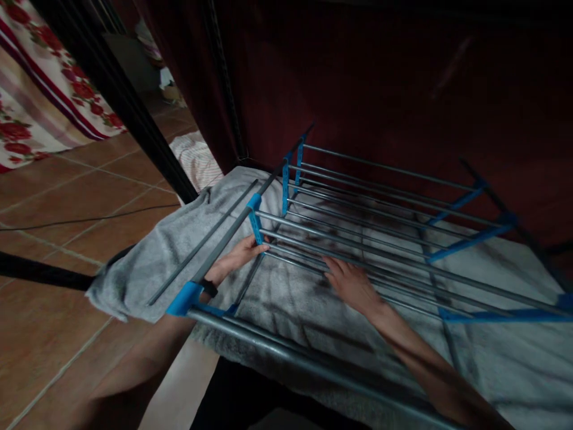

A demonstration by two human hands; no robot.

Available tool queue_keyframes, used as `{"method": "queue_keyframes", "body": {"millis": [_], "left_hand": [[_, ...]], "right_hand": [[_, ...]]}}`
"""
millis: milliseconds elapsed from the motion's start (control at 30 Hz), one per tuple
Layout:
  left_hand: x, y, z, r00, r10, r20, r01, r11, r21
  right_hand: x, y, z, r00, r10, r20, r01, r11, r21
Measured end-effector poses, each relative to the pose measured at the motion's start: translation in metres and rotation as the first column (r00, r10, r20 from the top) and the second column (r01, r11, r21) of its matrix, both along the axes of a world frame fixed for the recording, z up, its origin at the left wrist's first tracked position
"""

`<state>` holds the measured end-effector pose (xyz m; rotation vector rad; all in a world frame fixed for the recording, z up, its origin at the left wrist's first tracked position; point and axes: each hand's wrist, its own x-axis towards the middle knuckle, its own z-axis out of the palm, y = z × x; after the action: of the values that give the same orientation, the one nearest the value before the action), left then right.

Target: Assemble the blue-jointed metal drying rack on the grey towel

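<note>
Blue bracket (255, 224) pinched low in left fingers (249, 242)
Best kept square to the metal rods (403, 258), with right fingers (340, 270) loosely extended across lower ones, contact unclear.

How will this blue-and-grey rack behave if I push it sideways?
The rack will probably shift as one frame, its bars being joined by blue brackets. It may twist slightly, as those bars are long and thin. The rumpled blanket underneath could make it drag or rock.
</note>
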<state>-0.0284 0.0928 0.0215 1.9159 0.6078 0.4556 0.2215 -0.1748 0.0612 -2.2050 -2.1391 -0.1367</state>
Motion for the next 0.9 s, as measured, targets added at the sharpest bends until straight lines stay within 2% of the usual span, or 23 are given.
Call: {"method": "queue_keyframes", "body": {"millis": [100, 167, 233, 300, 333, 367, 400, 433, 533, 567, 633, 733, 900], "left_hand": [[0.001, 0.001, -0.001, 0.998, 0.065, -0.025, -0.065, 0.998, -0.011], [0.003, 0.002, 0.0, 0.995, 0.091, -0.04, -0.092, 0.996, -0.022], [0.004, 0.002, 0.003, 0.995, 0.093, -0.039, -0.094, 0.995, -0.026], [0.005, 0.002, 0.006, 0.996, 0.084, -0.039, -0.085, 0.996, -0.02], [0.005, 0.003, 0.007, 0.996, 0.08, -0.045, -0.08, 0.997, -0.014], [0.005, 0.003, 0.008, 0.996, 0.077, -0.054, -0.078, 0.997, -0.006], [0.005, 0.003, 0.009, 0.995, 0.076, -0.062, -0.076, 0.997, 0.001], [0.004, 0.003, 0.009, 0.995, 0.079, -0.068, -0.079, 0.997, 0.006], [0.004, 0.004, 0.008, 0.994, 0.081, -0.073, -0.082, 0.997, -0.011], [0.004, 0.004, 0.007, 0.994, 0.086, -0.068, -0.088, 0.996, -0.023], [0.004, 0.004, 0.004, 0.992, 0.113, -0.052, -0.115, 0.992, -0.043], [0.005, 0.004, -0.004, 0.985, 0.169, -0.029, -0.17, 0.984, -0.047], [0.007, 0.001, -0.015, 0.977, 0.213, -0.027, -0.214, 0.976, -0.051]], "right_hand": [[-0.001, -0.022, -0.001, 0.986, 0.169, 0.003, -0.168, 0.983, 0.077], [0.002, -0.039, 0.0, 0.983, 0.179, -0.031, -0.176, 0.982, 0.067], [0.01, -0.059, 0.001, 0.99, 0.083, -0.116, -0.082, 0.997, 0.009], [0.024, -0.082, 0.0, 0.96, -0.126, -0.25, 0.105, 0.99, -0.096], [0.034, -0.095, -0.003, 0.912, -0.264, -0.313, 0.224, 0.962, -0.157], [0.044, -0.111, -0.006, 0.828, -0.423, -0.367, 0.363, 0.905, -0.222], [0.055, -0.128, -0.009, 0.699, -0.591, -0.402, 0.53, 0.806, -0.263], [0.067, -0.146, -0.013, 0.633, -0.665, -0.396, 0.615, 0.743, -0.265], [0.099, -0.196, -0.019, 0.466, -0.795, -0.388, 0.804, 0.564, -0.189], [0.108, -0.207, -0.019, 0.413, -0.816, -0.405, 0.852, 0.503, -0.145], [0.125, -0.22, -0.02, 0.336, -0.813, -0.476, 0.908, 0.414, -0.066], [0.144, -0.22, -0.022, 0.273, -0.741, -0.614, 0.937, 0.35, -0.005], [0.153, -0.215, -0.03, 0.239, -0.647, -0.724, 0.947, 0.32, 0.027]]}}
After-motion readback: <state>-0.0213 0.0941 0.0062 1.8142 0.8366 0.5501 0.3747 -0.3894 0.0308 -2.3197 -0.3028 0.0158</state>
